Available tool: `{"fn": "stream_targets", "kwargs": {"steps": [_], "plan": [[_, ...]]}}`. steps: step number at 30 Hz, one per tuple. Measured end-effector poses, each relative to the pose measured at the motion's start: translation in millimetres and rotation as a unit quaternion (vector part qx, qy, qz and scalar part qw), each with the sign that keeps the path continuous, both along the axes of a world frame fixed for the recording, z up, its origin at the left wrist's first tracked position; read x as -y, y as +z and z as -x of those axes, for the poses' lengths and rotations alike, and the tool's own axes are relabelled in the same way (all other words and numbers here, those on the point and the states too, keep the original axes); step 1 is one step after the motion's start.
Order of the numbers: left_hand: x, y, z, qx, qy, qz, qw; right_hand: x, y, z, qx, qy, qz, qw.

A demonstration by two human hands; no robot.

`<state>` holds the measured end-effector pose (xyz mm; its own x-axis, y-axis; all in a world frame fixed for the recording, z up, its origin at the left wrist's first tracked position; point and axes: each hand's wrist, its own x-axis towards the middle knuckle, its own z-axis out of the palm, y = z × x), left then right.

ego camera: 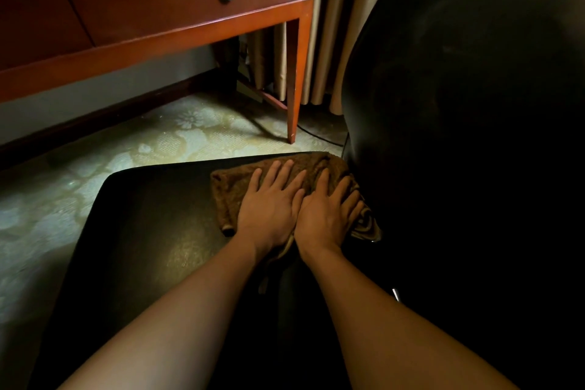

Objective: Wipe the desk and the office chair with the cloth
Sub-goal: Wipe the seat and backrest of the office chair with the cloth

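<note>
Both hands, left hand (269,209) and right hand (327,215), press flat on the cloth (231,190); it may bunch and slide off the chair (152,231) seat edge

Pale floral-patterned carpet (177,136) covers the floor. Grey wall (95,95) carries a dark skirting board (110,119) at its foot. Beige curtains (332,25) hang to floor level. Black cable (319,135) lies on the carpet. Lighting dim.

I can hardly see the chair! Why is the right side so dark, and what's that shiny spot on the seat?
Head view: the chair back lies in deep shadow, nearly black; the carpet is lit brighter; the shiny spot is dull glare on the seat; the cloth looks sharp.
</note>
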<state>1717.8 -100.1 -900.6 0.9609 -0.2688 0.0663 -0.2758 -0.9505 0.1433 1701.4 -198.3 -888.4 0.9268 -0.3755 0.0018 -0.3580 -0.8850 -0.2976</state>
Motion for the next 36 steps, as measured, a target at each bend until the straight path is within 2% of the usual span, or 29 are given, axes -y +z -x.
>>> {"fn": "stream_targets", "kwargs": {"steps": [14, 21, 29, 36], "plan": [[-20, -4, -57, 0.030, -0.002, 0.024, 0.999, -7, -4, -56, 0.035, 0.064, 0.040, 0.997], [-39, -4, -68, 0.041, 0.028, 0.016, 0.999, -15, -7, -73, 0.057, 0.143, 0.047, 0.987], [-59, -6, -63, 0.036, 0.071, 0.009, 0.997, -29, 3, -77, 0.026, 0.187, 0.016, 0.982], [-65, -3, -44, 0.024, 0.061, 0.005, 0.998, -29, 8, -58, 0.002, 0.199, 0.028, 0.980]]}}
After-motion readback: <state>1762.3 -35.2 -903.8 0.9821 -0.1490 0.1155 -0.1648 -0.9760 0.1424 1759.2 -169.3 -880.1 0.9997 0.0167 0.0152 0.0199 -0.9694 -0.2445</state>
